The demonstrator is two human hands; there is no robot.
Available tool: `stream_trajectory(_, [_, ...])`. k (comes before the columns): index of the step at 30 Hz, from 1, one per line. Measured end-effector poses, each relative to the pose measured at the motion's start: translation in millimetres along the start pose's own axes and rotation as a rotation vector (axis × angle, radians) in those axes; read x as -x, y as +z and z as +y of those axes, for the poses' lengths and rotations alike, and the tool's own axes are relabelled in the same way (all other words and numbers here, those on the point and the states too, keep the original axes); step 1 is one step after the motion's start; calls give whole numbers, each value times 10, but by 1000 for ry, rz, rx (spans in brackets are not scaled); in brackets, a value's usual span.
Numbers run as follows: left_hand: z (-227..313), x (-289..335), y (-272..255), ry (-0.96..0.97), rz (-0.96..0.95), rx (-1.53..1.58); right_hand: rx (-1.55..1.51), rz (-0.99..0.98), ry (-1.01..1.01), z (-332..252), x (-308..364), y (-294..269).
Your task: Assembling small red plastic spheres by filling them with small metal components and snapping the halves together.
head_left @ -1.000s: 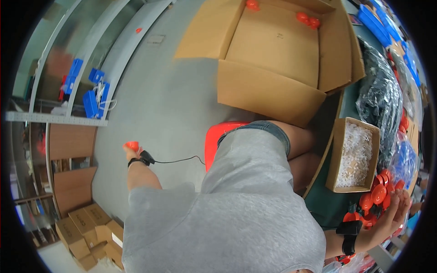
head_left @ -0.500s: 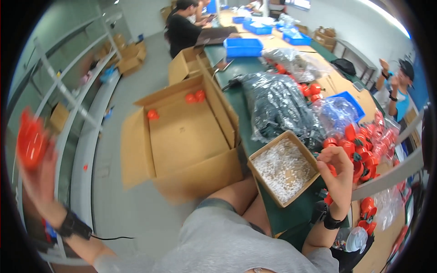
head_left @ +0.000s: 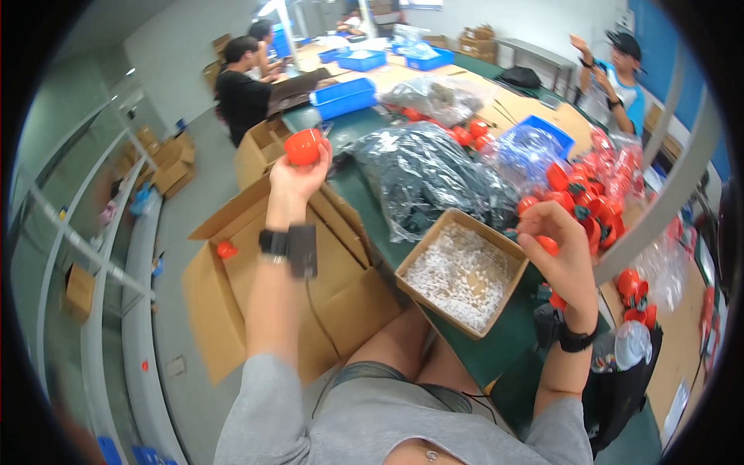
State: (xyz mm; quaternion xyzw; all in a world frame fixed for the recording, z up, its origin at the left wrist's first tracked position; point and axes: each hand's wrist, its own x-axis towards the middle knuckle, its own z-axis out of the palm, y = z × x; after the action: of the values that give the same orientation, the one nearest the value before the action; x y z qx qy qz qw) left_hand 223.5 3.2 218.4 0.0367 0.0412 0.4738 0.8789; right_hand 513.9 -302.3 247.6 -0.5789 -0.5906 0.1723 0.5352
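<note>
My left hand (head_left: 296, 181) is raised over the far side of a large open carton (head_left: 215, 329), fingers closed round a red cup-shaped plastic part (head_left: 303, 147). My right hand (head_left: 564, 246) is bent beside a small cardboard box (head_left: 435, 308) filled with small white pieces (head_left: 456, 271). Its thumb and fingertips come together at the box's right edge; whatever may be between them is too small to make out. Inside the carton another red part (head_left: 225, 249) lies near the left wall. Right behind my right hand is a heap of red parts (head_left: 585, 198) with dark fittings.
A large grey plastic bag (head_left: 430, 174) lies on the green table beyond the small box. Blue trays (head_left: 345, 97) stand farther back. A metal post (head_left: 666, 186) slants up at the right. Shelving (head_left: 93, 263) runs along the left. Co-workers (head_left: 242, 93) sit at the far table.
My left hand has swung from the far left to above the carton, carrying the red part. My right hand stays beside the small box. The whole view has shifted.
</note>
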Motion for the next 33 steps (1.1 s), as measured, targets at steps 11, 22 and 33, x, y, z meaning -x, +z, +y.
stream_trajectory(11, [-1016, 712, -109, -691, -3, -265, -13, -295, 155, 709, 63, 416])
stream_trajectory(22, [-1617, 406, -422, -649, 103, -799, 516, -285, 46, 1101, 183, 732])
stream_trajectory(33, [-2061, 404, -588, -490, 136, -964, 471, -392, -1, 1244, 171, 689])
